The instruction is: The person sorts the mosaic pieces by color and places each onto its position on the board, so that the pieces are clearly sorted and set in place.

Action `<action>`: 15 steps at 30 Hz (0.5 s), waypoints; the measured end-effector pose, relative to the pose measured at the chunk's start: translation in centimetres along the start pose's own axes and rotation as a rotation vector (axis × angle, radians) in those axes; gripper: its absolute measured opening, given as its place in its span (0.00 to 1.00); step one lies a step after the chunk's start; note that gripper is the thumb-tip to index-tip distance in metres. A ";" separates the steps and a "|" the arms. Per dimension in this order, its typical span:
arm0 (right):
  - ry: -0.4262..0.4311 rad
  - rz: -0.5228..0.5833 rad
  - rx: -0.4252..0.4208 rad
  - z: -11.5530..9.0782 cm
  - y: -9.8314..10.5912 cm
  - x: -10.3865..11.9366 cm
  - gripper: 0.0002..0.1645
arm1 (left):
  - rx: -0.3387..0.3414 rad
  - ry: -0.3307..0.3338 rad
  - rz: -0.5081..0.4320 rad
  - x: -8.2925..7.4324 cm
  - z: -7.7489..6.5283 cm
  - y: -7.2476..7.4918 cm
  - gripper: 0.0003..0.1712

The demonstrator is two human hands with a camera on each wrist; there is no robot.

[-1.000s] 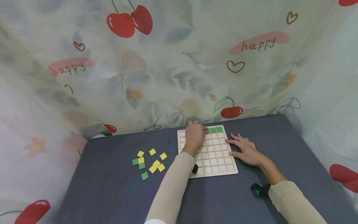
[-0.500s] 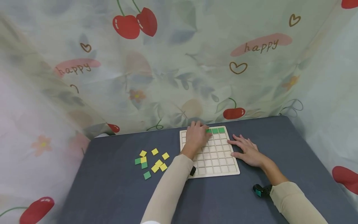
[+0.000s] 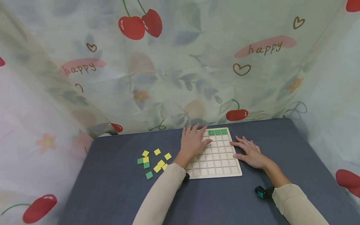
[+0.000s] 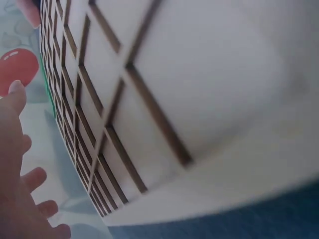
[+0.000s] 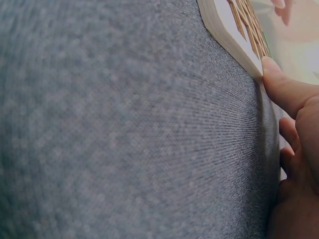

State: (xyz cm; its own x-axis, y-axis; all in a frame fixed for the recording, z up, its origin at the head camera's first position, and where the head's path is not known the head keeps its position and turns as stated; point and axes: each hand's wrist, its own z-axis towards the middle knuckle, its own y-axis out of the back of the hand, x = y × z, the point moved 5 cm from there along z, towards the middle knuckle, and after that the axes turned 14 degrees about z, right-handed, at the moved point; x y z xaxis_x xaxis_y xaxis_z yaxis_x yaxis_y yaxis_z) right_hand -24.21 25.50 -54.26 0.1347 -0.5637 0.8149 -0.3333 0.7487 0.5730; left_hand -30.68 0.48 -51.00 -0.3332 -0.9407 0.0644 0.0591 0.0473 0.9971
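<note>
On the surface [image 3: 222,200], loose tiles [image 3: 146,165], yellow and green, lie left of the board [image 3: 215,156]. The right hand [image 3: 251,153], fingers spread, holds nothing and touches the board's right edge. The left hand [image 3: 192,143], fingers also spread, is over the board, holding nothing. In the farthest row sit three green tiles [image 3: 217,132].

My left hand [image 3: 192,144]: fingers spread over the far left of the pale grid board [image 3: 216,162].
My right hand [image 3: 249,153]: at the board's right edge, thumb and one finger touching it.
Green row tiles [image 3: 217,132]: three, side by side at the right end of the board's far row.
Loose yellow squares [image 3: 167,156] and green squares [image 3: 149,175]: left of the board, some overlapping.
Tabletop [image 3: 219,200]: dark grey-blue.
Cloth backdrop [image 3: 174,56]: printed with cherries, hearts, "happy".
</note>
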 end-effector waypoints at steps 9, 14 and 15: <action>0.000 0.003 0.005 0.0 -0.1 -0.1 0.38 | 0.000 0.033 0.044 1.6 -1.5 -0.9 0.45; 0.000 0.002 0.003 0.0 -0.1 0.0 0.38 | -0.017 0.036 0.005 2.6 -2.5 -0.7 0.46; 0.000 0.000 0.002 -0.1 0.0 0.0 0.38 | -0.021 0.036 0.012 2.8 -2.7 -0.6 0.46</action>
State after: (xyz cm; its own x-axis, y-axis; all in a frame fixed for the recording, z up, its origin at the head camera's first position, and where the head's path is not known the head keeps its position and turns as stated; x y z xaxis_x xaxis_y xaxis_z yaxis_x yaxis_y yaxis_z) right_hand -24.13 25.49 -54.24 0.1347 -0.5639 0.8148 -0.3348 0.7480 0.5731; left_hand -29.14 -3.10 -51.58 -0.2982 -0.9516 0.0741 0.0823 0.0517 0.9953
